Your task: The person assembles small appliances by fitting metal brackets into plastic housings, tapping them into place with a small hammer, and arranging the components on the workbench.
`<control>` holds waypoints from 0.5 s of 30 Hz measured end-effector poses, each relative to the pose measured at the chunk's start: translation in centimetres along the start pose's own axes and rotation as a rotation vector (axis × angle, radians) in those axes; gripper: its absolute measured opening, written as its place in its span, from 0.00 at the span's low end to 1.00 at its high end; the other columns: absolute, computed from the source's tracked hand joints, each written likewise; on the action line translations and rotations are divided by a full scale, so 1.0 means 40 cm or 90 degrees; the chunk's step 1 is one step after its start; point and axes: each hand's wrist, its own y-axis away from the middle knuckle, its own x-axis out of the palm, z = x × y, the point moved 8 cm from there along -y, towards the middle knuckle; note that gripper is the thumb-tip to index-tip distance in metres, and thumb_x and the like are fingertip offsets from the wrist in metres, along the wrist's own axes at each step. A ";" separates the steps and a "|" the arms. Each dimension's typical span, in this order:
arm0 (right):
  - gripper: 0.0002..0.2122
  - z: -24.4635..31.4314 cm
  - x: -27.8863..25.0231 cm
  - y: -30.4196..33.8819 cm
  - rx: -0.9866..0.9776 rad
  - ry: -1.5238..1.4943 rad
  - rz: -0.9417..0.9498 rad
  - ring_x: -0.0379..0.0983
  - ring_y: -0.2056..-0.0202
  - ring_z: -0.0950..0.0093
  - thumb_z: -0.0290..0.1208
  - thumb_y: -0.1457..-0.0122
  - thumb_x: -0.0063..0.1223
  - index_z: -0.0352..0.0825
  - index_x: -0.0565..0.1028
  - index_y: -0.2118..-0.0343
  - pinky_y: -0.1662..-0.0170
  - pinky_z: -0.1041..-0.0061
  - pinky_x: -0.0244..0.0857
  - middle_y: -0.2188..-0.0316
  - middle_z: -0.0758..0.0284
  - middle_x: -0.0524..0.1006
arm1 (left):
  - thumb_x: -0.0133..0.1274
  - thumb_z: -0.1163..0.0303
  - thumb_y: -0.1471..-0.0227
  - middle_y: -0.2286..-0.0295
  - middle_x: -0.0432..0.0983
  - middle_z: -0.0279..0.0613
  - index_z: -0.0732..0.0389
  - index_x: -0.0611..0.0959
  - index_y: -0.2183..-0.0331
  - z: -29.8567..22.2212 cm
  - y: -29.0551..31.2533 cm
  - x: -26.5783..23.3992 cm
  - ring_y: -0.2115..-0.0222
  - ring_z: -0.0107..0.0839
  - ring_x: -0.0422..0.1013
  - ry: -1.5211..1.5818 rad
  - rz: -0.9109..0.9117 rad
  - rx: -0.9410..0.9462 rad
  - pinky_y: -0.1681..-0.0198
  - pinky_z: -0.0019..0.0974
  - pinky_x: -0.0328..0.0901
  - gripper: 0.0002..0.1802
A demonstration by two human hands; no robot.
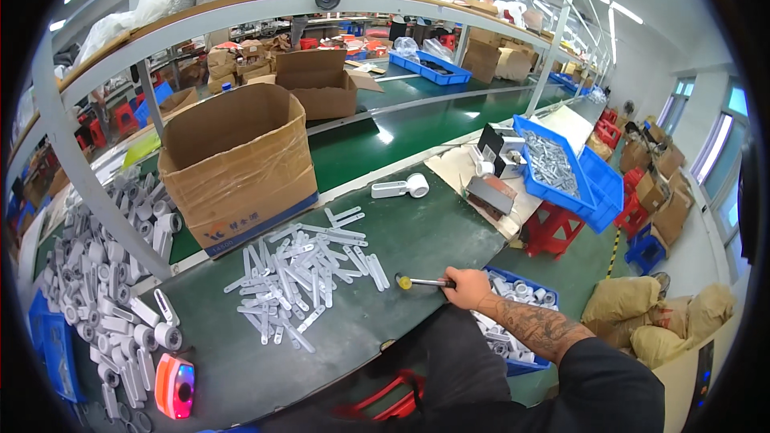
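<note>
My right hand (468, 288) is closed round the handle of a small hammer (406, 281) with a yellow-ended head. The head is over the front edge of the green work table (385, 240), pointing left. To its left lies a loose pile of flat, pale plastic strips (298, 273) with rounded ends. Further back on the table, a single white part (401, 187) has a round head and a flat handle. My left hand is not in the picture.
White plastic parts (104, 289) heap up at left, beside an orange device (175, 386) with lit spots. An open cardboard box (241, 184) stands behind the strips. Blue trays (589, 192) with metal pieces sit at right. A blue crate (525, 366) of white parts is under my right forearm.
</note>
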 end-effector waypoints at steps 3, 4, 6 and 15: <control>0.09 -0.008 -0.003 -0.026 0.004 0.000 -0.022 0.81 0.72 0.53 0.40 0.39 0.63 0.42 0.77 0.68 0.70 0.52 0.74 0.75 0.61 0.83 | 0.57 0.49 0.42 0.48 0.81 0.53 0.60 0.78 0.39 0.004 0.051 -0.048 0.49 0.49 0.79 0.070 -0.018 0.014 0.46 0.50 0.74 0.36; 0.09 -0.013 -0.002 -0.035 0.004 -0.015 -0.038 0.81 0.72 0.53 0.40 0.40 0.63 0.42 0.77 0.68 0.69 0.52 0.74 0.75 0.61 0.83 | 0.57 0.50 0.43 0.47 0.80 0.53 0.60 0.77 0.39 0.001 0.068 -0.067 0.49 0.49 0.79 0.091 -0.025 0.022 0.46 0.51 0.74 0.36; 0.09 -0.022 -0.005 -0.058 0.004 -0.025 -0.046 0.82 0.72 0.54 0.40 0.39 0.63 0.43 0.77 0.69 0.69 0.52 0.74 0.75 0.62 0.83 | 0.58 0.53 0.43 0.47 0.80 0.53 0.59 0.76 0.38 -0.025 0.101 -0.104 0.48 0.50 0.79 0.131 -0.038 0.042 0.45 0.51 0.74 0.35; 0.07 -0.094 0.021 -0.156 0.004 -0.060 -0.043 0.84 0.65 0.55 0.35 0.46 0.63 0.42 0.78 0.66 0.62 0.54 0.77 0.68 0.63 0.86 | 0.59 0.63 0.43 0.43 0.76 0.53 0.57 0.72 0.34 -0.111 0.280 -0.347 0.45 0.50 0.76 0.278 -0.087 0.133 0.43 0.52 0.73 0.37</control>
